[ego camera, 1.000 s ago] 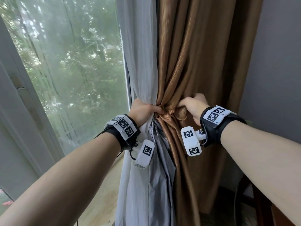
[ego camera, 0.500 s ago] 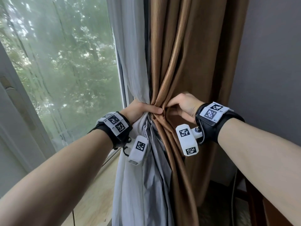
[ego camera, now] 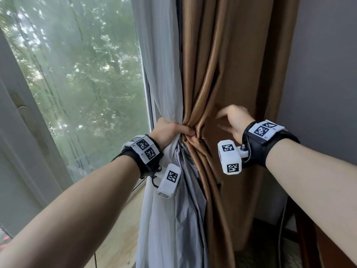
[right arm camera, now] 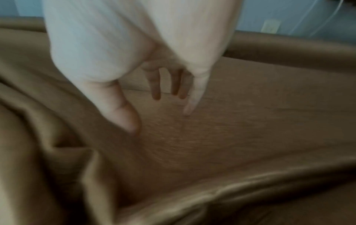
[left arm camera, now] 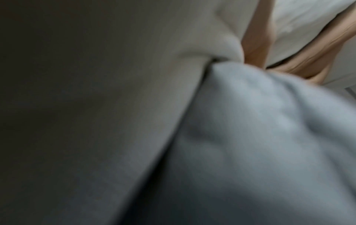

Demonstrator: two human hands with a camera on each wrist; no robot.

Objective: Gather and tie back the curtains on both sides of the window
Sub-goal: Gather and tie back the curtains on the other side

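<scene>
A brown curtain (ego camera: 228, 78) and a white sheer curtain (ego camera: 164, 80) hang bunched at the window's right side. My left hand (ego camera: 173, 131) grips both at waist height, thumb across the brown folds. The left wrist view is filled by blurred white and grey cloth (left arm camera: 250, 137), with a strip of brown curtain at the top right. My right hand (ego camera: 231, 120) is off the bunch, just right of it, fingers spread and blurred. In the right wrist view that right hand (right arm camera: 159, 97) hovers with straight fingers over the brown curtain (right arm camera: 231, 137). No tie-back is in sight.
The window pane (ego camera: 77, 84) with trees outside fills the left. A grey wall (ego camera: 324, 93) stands right of the curtains. A wooden sill (ego camera: 119, 235) runs below, and a dark cable (ego camera: 282, 225) and dark wooden furniture (ego camera: 309, 238) sit at the bottom right.
My right hand has let go of the brown folds, opened and moved right and slightly up. The left hand keeps its grip on the bunch.
</scene>
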